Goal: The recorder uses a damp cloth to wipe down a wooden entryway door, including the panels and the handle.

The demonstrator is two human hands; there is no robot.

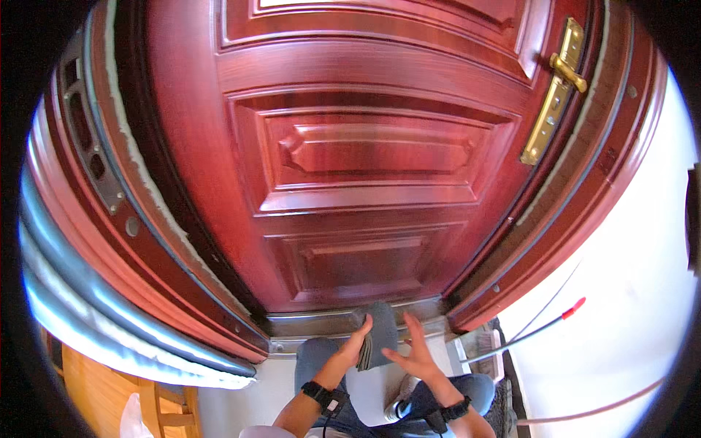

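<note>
Before me stands a closed red-brown panelled door (pixel 372 148) with a brass lever handle (pixel 568 72) at the upper right. A folded grey cloth (pixel 383 334) is held upright above my knees, near the metal threshold (pixel 312 326). My left hand (pixel 356 345) grips its left edge, with several folded layers showing beside the palm. Just right of the cloth, my right hand (pixel 413 350) has its fingers spread; its thumb is close to the cloth, and whether it touches I cannot tell. Both wrists wear black straps.
The door frame (pixel 597 191) rises on both sides. At lower left are a blue-white curtain-like covering (pixel 137 323) and a wooden chair (pixel 150 405). A thin rod with a red tip (pixel 574 309) leans by the white wall (pixel 591 339), near a brush (pixel 486 340).
</note>
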